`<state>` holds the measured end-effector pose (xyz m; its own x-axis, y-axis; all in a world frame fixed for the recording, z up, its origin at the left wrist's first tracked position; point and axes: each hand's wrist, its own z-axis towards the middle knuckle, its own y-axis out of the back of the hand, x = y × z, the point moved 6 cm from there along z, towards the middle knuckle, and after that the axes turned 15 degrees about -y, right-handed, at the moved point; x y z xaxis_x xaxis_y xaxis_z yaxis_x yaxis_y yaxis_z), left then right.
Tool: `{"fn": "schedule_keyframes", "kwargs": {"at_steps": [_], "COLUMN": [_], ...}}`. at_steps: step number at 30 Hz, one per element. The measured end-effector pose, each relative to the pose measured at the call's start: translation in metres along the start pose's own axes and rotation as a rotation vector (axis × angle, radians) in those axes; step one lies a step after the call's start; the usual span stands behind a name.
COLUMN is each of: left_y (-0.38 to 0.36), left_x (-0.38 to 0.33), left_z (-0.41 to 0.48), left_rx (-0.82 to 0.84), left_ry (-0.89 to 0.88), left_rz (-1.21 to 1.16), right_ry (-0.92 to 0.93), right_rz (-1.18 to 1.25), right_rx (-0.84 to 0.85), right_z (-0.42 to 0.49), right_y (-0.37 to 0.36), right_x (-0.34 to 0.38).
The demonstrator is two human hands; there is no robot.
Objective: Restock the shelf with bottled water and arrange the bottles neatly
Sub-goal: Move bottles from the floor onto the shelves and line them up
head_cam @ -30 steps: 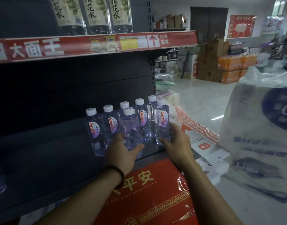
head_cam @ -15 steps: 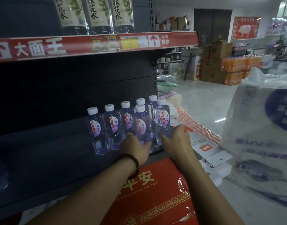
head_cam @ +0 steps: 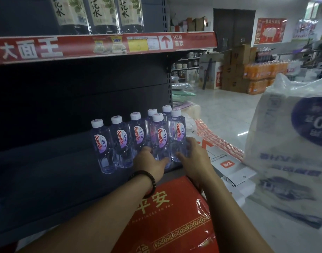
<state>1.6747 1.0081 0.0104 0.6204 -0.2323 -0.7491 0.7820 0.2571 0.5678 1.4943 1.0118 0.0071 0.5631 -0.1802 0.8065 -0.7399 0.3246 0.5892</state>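
The person is working through the arranging step: a cluster of water bottles (head_cam: 120, 141) is standing at the right end of the dark shelf (head_cam: 47, 170), three in a front line running toward nine o'clock, the rest bunched two deep toward three o'clock. The left hand (head_cam: 149, 162) is curling round the base of the front bottle (head_cam: 159, 137), thumb on one side and fingers on the other. The right hand (head_cam: 195, 157) is wrapping the base of the end bottle (head_cam: 177, 132), just at three o'clock of it. Both bottles are standing upright and touching. The next move probably calls for sliding this pair level with the front line, labels facing out, without knocking the neighbours. Much of the shelf toward nine o'clock is awaiting stock; a red carton (head_cam: 167, 216) is sitting at six o'clock.
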Motion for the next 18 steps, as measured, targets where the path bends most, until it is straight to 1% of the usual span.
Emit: {"fn": "schedule_keyframes", "kwargs": {"at_steps": [5,12,16,18], "left_y": [-0.002,-0.004,-0.002,0.002], "left_x": [0.000,0.000,0.001,0.003], "left_z": [0.001,0.002,-0.001,-0.004], "left_rx": [-0.017,-0.032,-0.036,-0.015], "left_ry": [-0.027,-0.037,-0.050,-0.045], "left_rz": [0.014,0.028,-0.015,-0.024], "right_ry": [-0.037,0.032,0.042,0.041], "right_rz": [-0.026,-0.066,0.010,0.059], "right_rx": [-0.022,0.034,0.057,0.009], "right_z": [0.008,0.007,-0.001,-0.003], "right_y": [-0.007,-0.009,-0.006,0.002], "right_x": [-0.002,0.000,0.003,0.007]}}
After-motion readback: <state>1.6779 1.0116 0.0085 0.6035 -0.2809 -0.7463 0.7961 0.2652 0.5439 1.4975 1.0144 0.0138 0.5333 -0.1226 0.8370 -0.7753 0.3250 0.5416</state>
